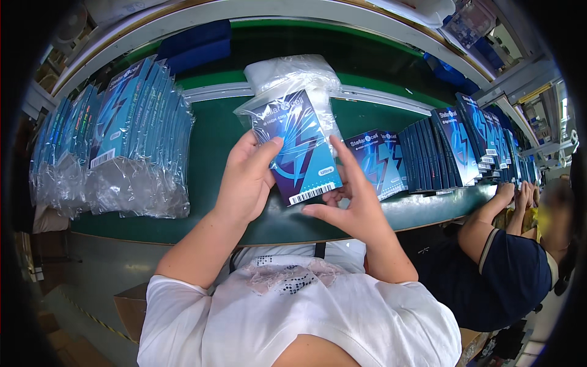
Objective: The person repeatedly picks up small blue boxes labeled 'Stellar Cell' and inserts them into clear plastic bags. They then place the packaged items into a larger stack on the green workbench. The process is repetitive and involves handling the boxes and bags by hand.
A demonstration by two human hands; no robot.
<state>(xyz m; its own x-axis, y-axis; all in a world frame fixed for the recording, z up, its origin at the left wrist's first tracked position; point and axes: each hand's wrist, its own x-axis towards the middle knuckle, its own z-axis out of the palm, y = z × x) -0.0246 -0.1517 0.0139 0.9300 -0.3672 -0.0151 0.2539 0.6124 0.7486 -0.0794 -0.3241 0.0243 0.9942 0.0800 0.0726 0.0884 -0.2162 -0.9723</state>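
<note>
A flat blue and purple box (302, 165) with a lightning-bolt print is held in front of me, tilted, its barcode edge toward me. Clear plastic bag film (260, 110) covers its upper end, while the lower end looks bare. My left hand (244, 174) grips the box and film along the left edge, thumb on the front. At the lower right corner, my right hand (351, 199) curls around the box, index finger along the right side and thumb near the bottom edge. Just beyond lies a stack of clear plastic bags (293, 70).
Bagged boxes (131, 128) stand in rows on the left of the green table (208, 211). Unbagged boxes (428, 153) line the right side. A dark blue bin (195, 46) is at the back. To the right, another person's arm (483, 220) reaches the table edge.
</note>
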